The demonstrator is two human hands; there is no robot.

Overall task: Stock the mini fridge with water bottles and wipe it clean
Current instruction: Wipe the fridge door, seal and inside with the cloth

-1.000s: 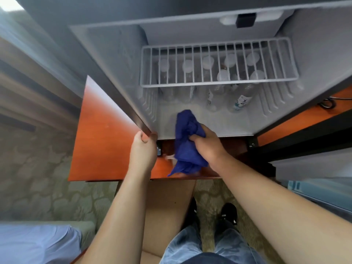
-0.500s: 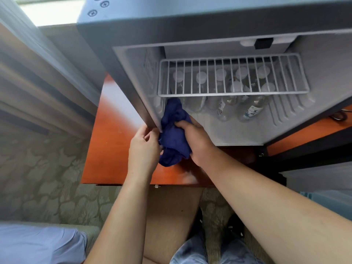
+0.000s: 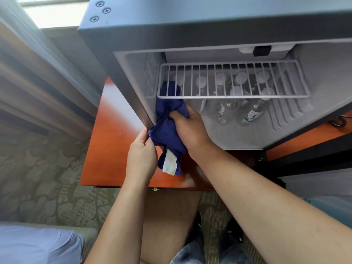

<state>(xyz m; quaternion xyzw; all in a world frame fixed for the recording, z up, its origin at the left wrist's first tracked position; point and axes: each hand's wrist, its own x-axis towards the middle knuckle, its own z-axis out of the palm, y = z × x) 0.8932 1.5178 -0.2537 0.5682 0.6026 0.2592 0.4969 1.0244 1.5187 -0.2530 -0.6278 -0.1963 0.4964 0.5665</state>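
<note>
curtain (image 3: 38, 77): far left, beside the fridge, clear of the work
left hand (image 3: 142, 155): fingers curled on the front edge of the mini fridge's left wall, near its bottom corner, holding nothing else – touches the cloth's lower fold
cloth (image 3: 167, 130): blue, bunched, pressed to the lower left inner wall; white tag hangs off the bottom
right hand (image 3: 190, 126): grips the cloth, pushing it into that front left corner
mini fridge (image 3: 209, 33): door open, on the orange counter (image 3: 114, 149)
wire shelf (image 3: 232, 80): bare, cloth top tucked under its left end
water bottles (image 3: 245, 109): upright at the back right of the fridge floor, apart from the cloth
risk: wipe swings right – likely topples the bottles; cloth could snag the shelf wires and lift it
</note>
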